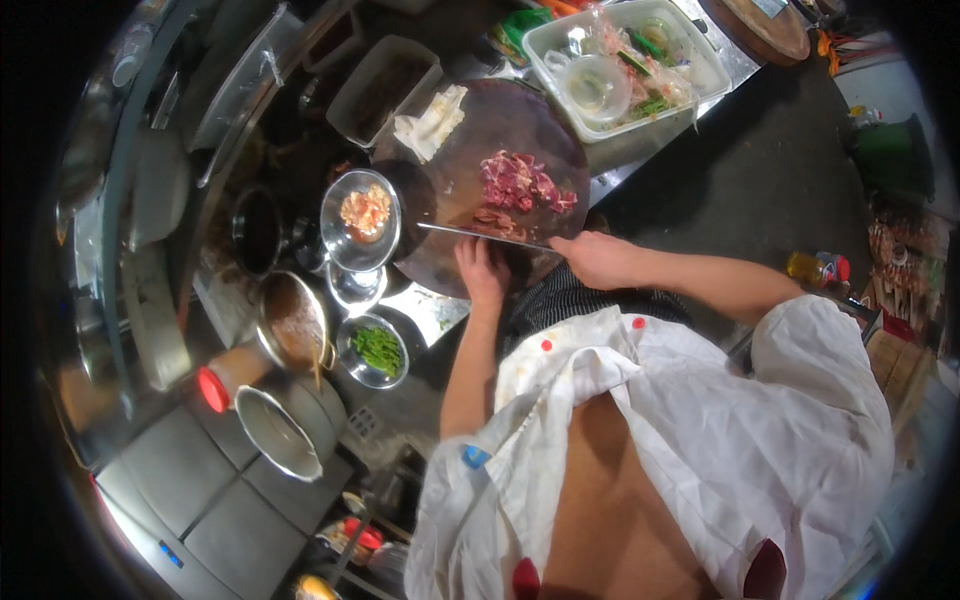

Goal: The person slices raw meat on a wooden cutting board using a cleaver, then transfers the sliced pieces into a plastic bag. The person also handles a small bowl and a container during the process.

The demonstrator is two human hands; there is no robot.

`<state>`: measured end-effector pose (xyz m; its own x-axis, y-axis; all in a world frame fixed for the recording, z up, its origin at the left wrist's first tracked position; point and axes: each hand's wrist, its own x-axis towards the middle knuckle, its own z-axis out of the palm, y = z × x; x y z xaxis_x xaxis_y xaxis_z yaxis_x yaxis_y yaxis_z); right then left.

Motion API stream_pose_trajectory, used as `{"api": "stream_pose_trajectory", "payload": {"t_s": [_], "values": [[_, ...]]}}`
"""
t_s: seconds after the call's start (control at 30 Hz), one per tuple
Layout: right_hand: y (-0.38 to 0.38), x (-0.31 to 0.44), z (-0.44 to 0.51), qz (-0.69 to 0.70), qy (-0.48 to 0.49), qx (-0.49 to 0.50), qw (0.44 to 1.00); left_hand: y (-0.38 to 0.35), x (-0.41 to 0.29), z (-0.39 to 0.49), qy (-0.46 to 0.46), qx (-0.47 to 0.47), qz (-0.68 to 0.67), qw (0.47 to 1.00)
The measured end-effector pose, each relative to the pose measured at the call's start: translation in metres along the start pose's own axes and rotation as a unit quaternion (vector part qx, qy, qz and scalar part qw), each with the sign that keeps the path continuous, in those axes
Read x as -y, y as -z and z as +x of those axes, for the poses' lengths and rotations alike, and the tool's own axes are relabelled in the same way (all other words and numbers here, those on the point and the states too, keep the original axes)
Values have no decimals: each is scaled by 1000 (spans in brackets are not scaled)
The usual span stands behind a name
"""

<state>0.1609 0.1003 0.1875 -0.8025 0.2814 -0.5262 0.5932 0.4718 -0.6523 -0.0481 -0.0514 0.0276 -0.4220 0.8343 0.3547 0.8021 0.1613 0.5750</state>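
Note:
My right hand (pixel 596 259) grips the handle of a kitchen knife (pixel 484 235), whose blade shows nearly edge-on and points left across the round chopping board (pixel 450 191). Against the near side of the blade my left hand (pixel 481 270) rests with its fingertips on the board. What lies under those fingers is hidden. Just beyond the blade are a few browner meat slices (pixel 495 223). Farther in sits a pile of cut red meat (pixel 521 181). A folded white cloth (pixel 431 122) lies at the board's far left edge.
Left of the board stand a steel bowl of pale chopped food (pixel 365 211), a bowl of cut green vegetables (pixel 379 350) and a pot of brown liquid (pixel 296 322). A plastic tub of scraps (pixel 551 112) stands behind right. An empty-looking container (pixel 352 112) is back left.

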Motion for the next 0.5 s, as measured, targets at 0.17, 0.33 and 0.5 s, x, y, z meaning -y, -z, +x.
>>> {"api": "stream_pose_trajectory", "payload": {"t_s": [0.17,0.33,0.5], "values": [[-13,-6,27,8,1,-44,999,5,-2,5,-25,21,15,999],[0,-36,31,67,62,-137,986,8,8,-6,-47,23,7,999],[24,-4,7,49,49,-121,990,11,-3,-3,-16,1,-24,1000]]}}
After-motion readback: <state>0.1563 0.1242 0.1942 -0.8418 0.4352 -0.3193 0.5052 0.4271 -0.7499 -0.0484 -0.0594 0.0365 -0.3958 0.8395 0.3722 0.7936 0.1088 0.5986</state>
